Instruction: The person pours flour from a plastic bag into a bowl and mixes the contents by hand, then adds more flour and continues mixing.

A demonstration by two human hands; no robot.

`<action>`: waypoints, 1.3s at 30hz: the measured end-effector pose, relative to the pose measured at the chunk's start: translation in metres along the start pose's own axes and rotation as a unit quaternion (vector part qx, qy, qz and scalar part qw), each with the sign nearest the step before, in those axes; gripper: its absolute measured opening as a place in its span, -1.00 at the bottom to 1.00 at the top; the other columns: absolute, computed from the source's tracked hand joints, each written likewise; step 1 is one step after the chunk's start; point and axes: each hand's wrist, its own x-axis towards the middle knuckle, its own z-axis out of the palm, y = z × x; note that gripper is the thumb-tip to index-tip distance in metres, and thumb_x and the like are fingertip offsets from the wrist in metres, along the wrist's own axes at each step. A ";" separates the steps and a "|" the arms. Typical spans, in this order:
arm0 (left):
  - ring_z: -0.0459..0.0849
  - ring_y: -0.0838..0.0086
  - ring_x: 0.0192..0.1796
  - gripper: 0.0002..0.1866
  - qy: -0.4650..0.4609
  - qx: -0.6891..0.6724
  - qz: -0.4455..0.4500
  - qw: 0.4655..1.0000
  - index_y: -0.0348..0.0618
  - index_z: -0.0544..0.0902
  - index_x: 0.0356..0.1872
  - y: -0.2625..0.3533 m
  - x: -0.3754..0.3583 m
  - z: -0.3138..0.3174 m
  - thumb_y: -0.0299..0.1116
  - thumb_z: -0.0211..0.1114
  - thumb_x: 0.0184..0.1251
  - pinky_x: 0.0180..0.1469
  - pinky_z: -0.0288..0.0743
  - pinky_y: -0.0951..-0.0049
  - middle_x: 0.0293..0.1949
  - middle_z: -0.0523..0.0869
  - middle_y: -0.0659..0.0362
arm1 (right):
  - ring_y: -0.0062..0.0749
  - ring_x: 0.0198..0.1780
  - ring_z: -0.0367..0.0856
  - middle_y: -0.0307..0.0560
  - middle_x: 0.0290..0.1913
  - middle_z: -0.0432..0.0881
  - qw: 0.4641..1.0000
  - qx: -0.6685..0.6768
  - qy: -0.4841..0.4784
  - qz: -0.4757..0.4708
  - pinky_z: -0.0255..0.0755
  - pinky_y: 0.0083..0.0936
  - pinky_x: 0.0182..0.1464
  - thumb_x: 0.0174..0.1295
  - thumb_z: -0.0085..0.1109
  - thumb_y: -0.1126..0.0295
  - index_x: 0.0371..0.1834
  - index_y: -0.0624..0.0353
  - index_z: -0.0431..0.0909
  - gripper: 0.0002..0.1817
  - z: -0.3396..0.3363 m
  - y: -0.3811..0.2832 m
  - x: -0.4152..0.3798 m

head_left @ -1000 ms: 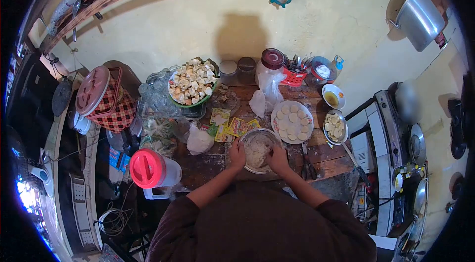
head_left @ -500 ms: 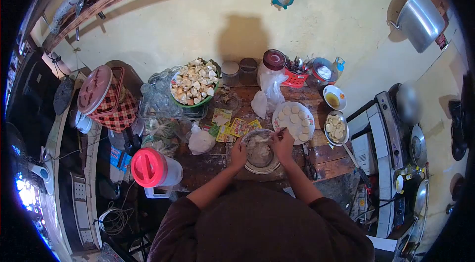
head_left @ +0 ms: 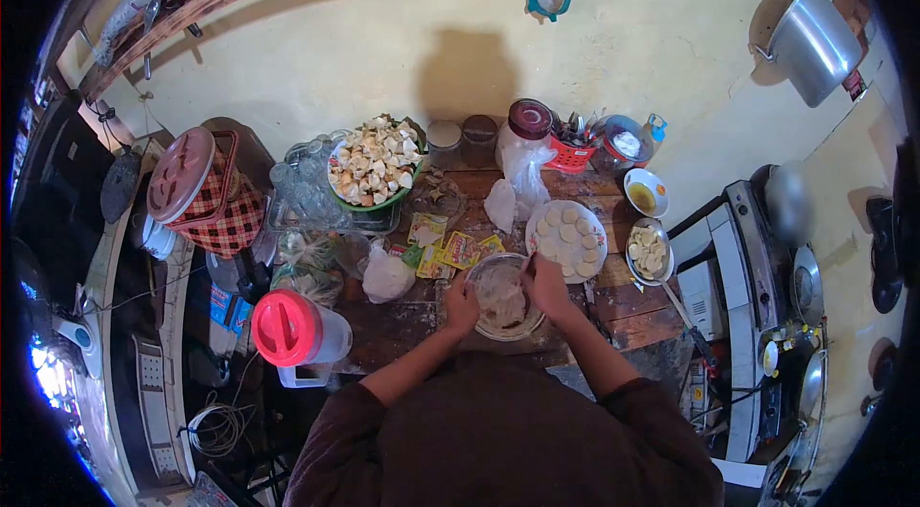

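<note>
A round bowl (head_left: 509,334) with greyish-beige, dough-like mixture (head_left: 500,294) in it stands at the table's front edge before me. My left hand (head_left: 462,308) grips its left rim, thumb and fingers closed on it. Over the right side of the bowl is my right hand (head_left: 546,288), with its fingers closed together. What they hold, if anything, is too small to make out. Just beyond the right hand lies a white plate (head_left: 596,231) bearing several pale, flat round pieces (head_left: 570,216).
To the right are a pan (head_left: 649,253) of pale slices and a small bowl (head_left: 646,191) of yellowish liquid. Seasoning packets (head_left: 461,249), a white plastic bag (head_left: 387,276), a red-lidded jug (head_left: 287,327) and a heaped basin (head_left: 377,162) lie left. A stove (head_left: 749,219) stands far right.
My right hand has turned and shifted slightly over the right side of the bowl. My left hand stays on the rim. The whole view has moved very slightly.
</note>
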 end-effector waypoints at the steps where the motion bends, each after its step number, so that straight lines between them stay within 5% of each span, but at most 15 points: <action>1: 0.61 0.10 -0.04 -0.66 0.004 0.000 0.014 1.000 -0.33 0.47 0.08 0.001 -0.002 0.001 -0.48 0.00 0.30 0.03 0.42 0.30 -0.09 0.62 -0.15 | 0.12 -0.35 0.58 0.22 -0.46 0.57 0.999 0.027 0.038 0.019 0.42 -0.16 -0.29 0.01 0.20 0.39 -0.44 0.35 0.44 -0.77 -0.001 -0.003 0.006; 6: 0.61 0.07 -0.05 -0.66 -0.008 -0.042 -0.029 0.999 -0.33 0.47 0.07 0.004 -0.003 0.001 -0.47 0.02 0.29 0.02 0.42 0.28 -0.10 0.61 -0.17 | 0.11 -0.32 0.57 0.23 -0.43 0.57 0.992 0.083 0.068 0.063 0.41 -0.16 -0.28 0.00 0.19 0.39 -0.41 0.35 0.44 -0.78 0.046 -0.001 -0.011; 12: 0.59 0.06 -0.04 -0.67 -0.005 -0.004 0.021 1.000 -0.34 0.48 0.06 -0.010 -0.005 0.001 -0.50 0.03 0.27 0.02 0.42 0.27 -0.08 0.60 -0.17 | 0.09 -0.33 0.58 0.18 -0.44 0.58 0.993 -0.080 -0.078 0.032 0.41 -0.18 -0.29 0.00 0.18 0.40 -0.43 0.36 0.45 -0.79 0.021 -0.005 -0.028; 14: 0.59 0.06 -0.03 -0.67 -0.012 -0.004 0.039 0.999 -0.34 0.48 0.06 -0.005 -0.003 -0.001 -0.51 0.04 0.27 0.02 0.42 0.27 -0.08 0.60 -0.17 | 0.08 -0.38 0.58 0.16 -0.47 0.59 0.996 -0.059 -0.057 -0.042 0.42 -0.19 -0.33 -0.01 0.14 0.48 -0.43 0.33 0.45 -0.86 0.001 0.001 -0.020; 17: 0.60 0.08 -0.03 -0.67 -0.014 -0.007 0.023 1.000 -0.35 0.48 0.05 -0.005 -0.005 0.000 -0.51 0.04 0.27 0.02 0.42 0.28 -0.09 0.61 -0.16 | 0.06 -0.38 0.58 0.15 -0.46 0.59 0.997 0.061 0.021 -0.033 0.42 -0.20 -0.36 -0.03 0.09 0.56 -0.42 0.29 0.47 -0.91 -0.020 -0.006 -0.008; 21: 0.62 0.09 -0.06 -0.68 -0.008 -0.016 0.017 1.000 -0.36 0.49 0.03 0.000 -0.006 0.000 -0.51 0.03 0.26 0.01 0.44 0.30 -0.11 0.62 -0.15 | 0.05 -0.35 0.59 0.15 -0.43 0.59 0.999 0.024 0.006 -0.026 0.43 -0.24 -0.33 -0.04 0.07 0.59 -0.36 0.24 0.51 -0.85 -0.003 0.008 -0.005; 24: 0.62 0.09 -0.08 -0.68 0.006 -0.003 0.021 1.000 -0.36 0.49 0.03 0.007 -0.006 -0.001 -0.51 0.04 0.25 0.00 0.44 0.30 -0.13 0.62 -0.15 | 0.05 -0.34 0.59 0.14 -0.43 0.59 0.991 0.013 0.062 -0.116 0.44 -0.24 -0.31 -0.04 0.06 0.59 -0.31 0.21 0.54 -0.80 0.036 0.008 -0.023; 30: 0.61 0.05 -0.08 -0.69 0.009 -0.013 0.014 1.000 -0.35 0.50 0.01 -0.013 -0.004 0.006 -0.51 0.05 0.24 0.00 0.44 0.27 -0.15 0.61 -0.16 | 0.04 -0.31 0.59 0.15 -0.40 0.59 0.985 0.035 -0.099 -0.134 0.45 -0.24 -0.30 -0.03 0.09 0.52 -0.30 0.15 0.58 -0.81 0.035 -0.016 -0.044; 32: 0.61 0.05 -0.08 -0.69 0.012 -0.012 0.008 1.000 -0.35 0.50 0.00 -0.013 -0.005 0.005 -0.51 0.05 0.24 0.01 0.43 0.26 -0.14 0.61 -0.17 | 0.03 -0.31 0.60 0.16 -0.40 0.60 0.964 -0.030 -0.237 -0.121 0.45 -0.24 -0.29 -0.03 0.11 0.50 -0.30 0.15 0.59 -0.81 0.009 -0.003 -0.032; 39: 0.59 0.03 -0.05 -0.69 0.002 -0.018 0.025 1.000 -0.33 0.50 0.01 -0.005 -0.005 0.003 -0.51 0.05 0.25 0.02 0.42 0.24 -0.12 0.61 -0.15 | 0.04 -0.38 0.58 0.16 -0.46 0.58 0.984 0.041 -0.105 -0.141 0.44 -0.22 -0.30 -0.04 0.10 0.52 -0.31 0.12 0.59 -0.80 -0.009 0.007 -0.004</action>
